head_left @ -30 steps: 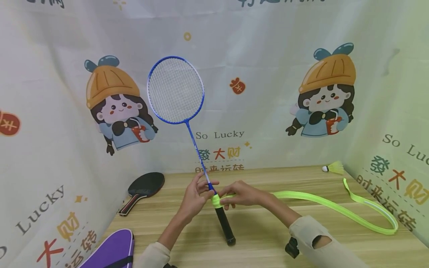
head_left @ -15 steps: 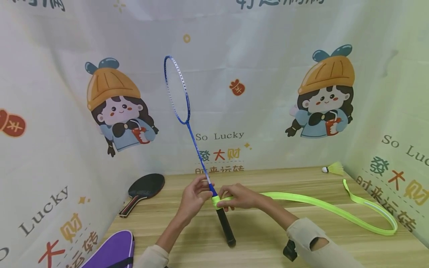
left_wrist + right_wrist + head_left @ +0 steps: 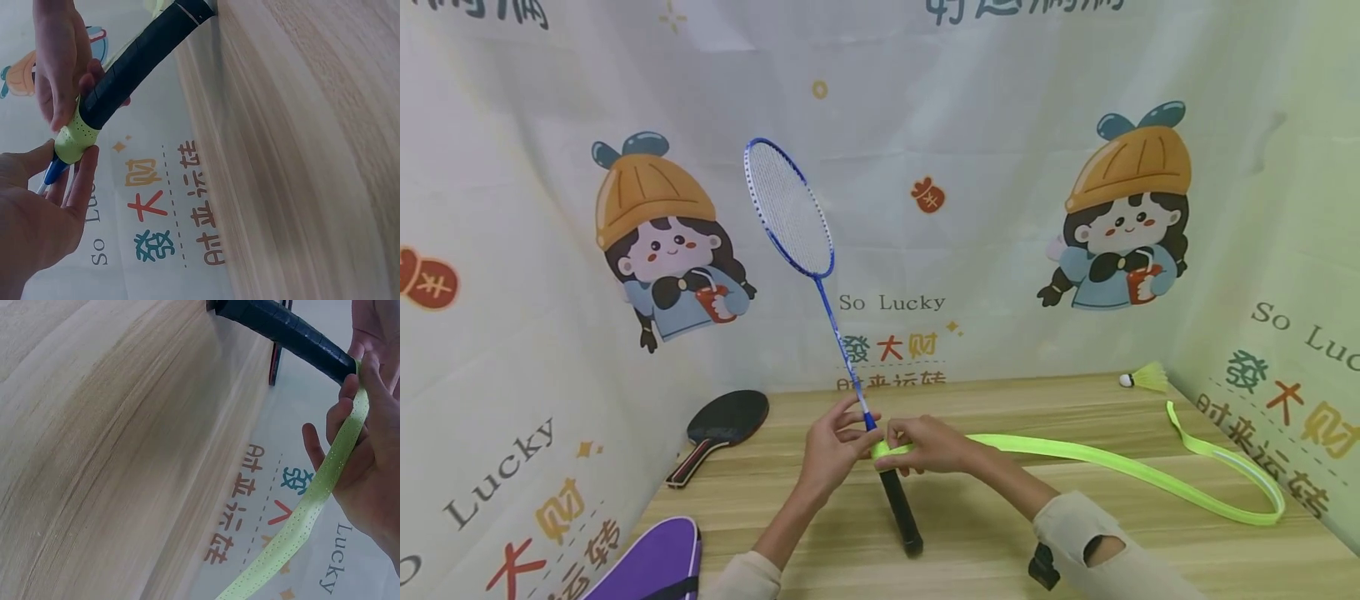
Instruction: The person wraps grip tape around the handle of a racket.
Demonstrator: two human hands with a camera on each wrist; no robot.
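Note:
A blue and white badminton racket stands tilted, its black handle pointing down with the butt at the wooden table. Bright yellow-green perforated overgrip tape is wrapped around the top of the handle. My left hand pinches the racket at the blue cone just above the wrapped tape, thumb and fingers on either side. With thumb and fingers my right hand pinches the tape close to the handle. From there the loose tape trails away and curves across the table to the right.
A black table tennis bat lies at the table's back left. In front of it is a purple case with a black strap. A yellow shuttlecock lies at the back right corner. Printed cloth walls enclose the table.
The racket has turned about its shaft, its head going from face-on to nearly edge-on and then partly back. My right hand has shifted slightly left, drawing the tape along.

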